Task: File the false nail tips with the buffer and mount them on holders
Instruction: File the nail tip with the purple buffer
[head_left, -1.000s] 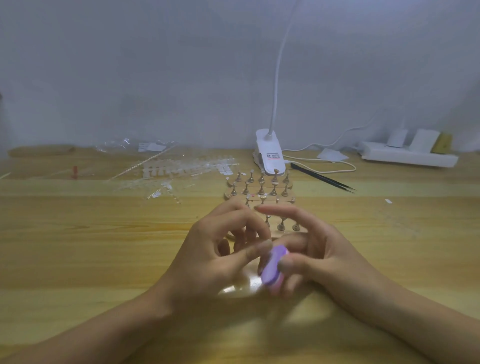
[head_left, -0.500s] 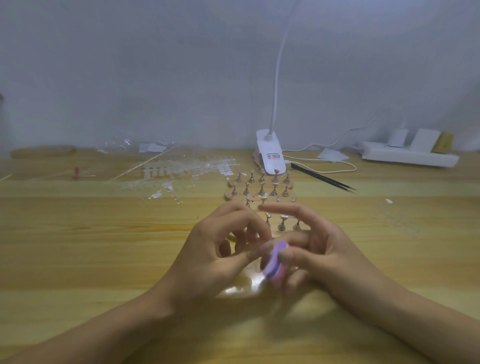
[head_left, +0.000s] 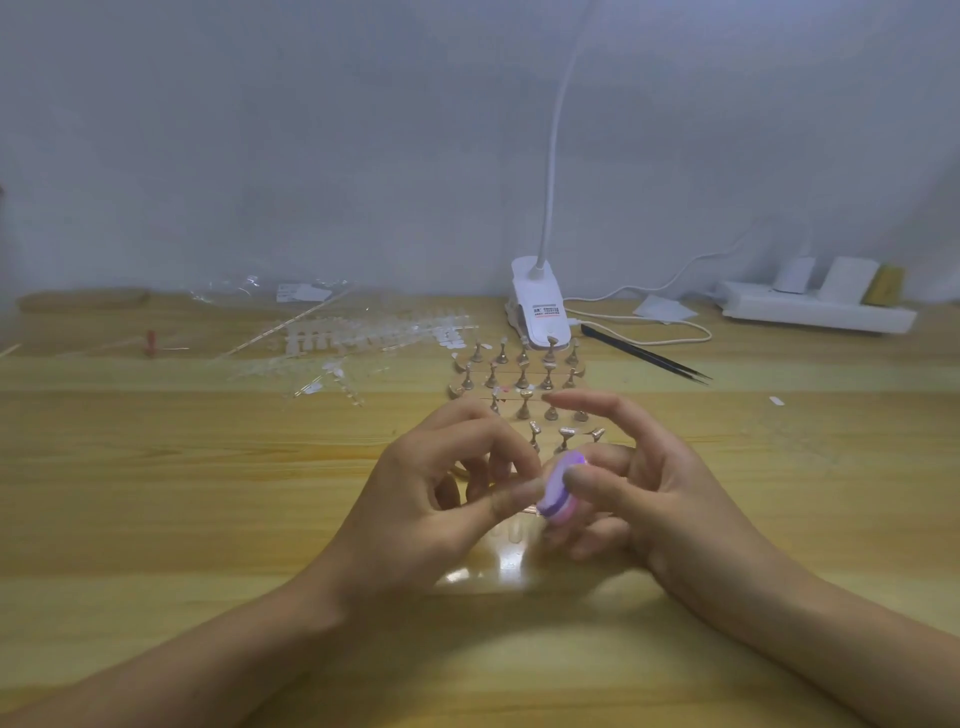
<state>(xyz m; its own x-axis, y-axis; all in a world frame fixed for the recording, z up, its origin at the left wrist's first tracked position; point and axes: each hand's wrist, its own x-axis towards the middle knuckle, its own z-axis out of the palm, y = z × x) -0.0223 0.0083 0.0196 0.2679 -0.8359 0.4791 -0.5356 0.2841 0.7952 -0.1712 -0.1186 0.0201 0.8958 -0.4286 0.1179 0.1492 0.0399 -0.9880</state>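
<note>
A purple buffer (head_left: 558, 491) is gripped in the right hand (head_left: 649, 493) for filing; the left hand (head_left: 431, 499) is pinched against it, around what cannot be told

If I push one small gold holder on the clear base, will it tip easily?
Probably: the gold holder stands on a narrow stem, and some nearer ones lean. It looks small, so likely light. Any fixing underneath is not visible.
</note>
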